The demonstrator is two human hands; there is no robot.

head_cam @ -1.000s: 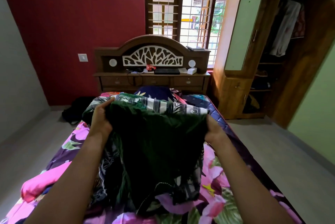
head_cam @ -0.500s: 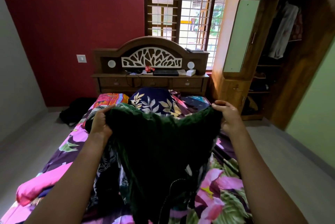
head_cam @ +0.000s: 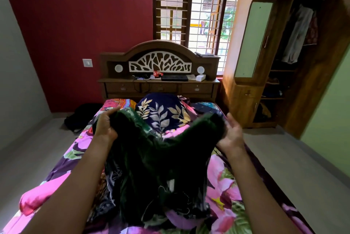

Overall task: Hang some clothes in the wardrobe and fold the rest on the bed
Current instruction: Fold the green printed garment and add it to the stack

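Dark green garment (head_cam: 166, 158); pink-purple floral bedsheet (head_cam: 223, 182); navy leaf-print pillow (head_cam: 161, 112); maroon wall (head_cam: 85, 16); brown wardrobe (head_cam: 240, 101).

The bed (head_cam: 225, 177) wears a floral sheet in pink, purple and green. At its head, against the headboard, sits a navy pillow (head_cam: 162, 114) with pale leaves. An orange-pink pillow (head_cam: 117, 103) lies just left of it and a dark blue cloth (head_cam: 205, 106) just right. A pink cushion (head_cam: 43, 194) lies along the left edge. Mid-bed sits a heap of dark clothes (head_cam: 113, 179), with the lower end of a green garment (head_cam: 170, 158) trailing onto it. On the floor (head_cam: 284, 167) left of the bed rests a black bag (head_cam: 81, 118).
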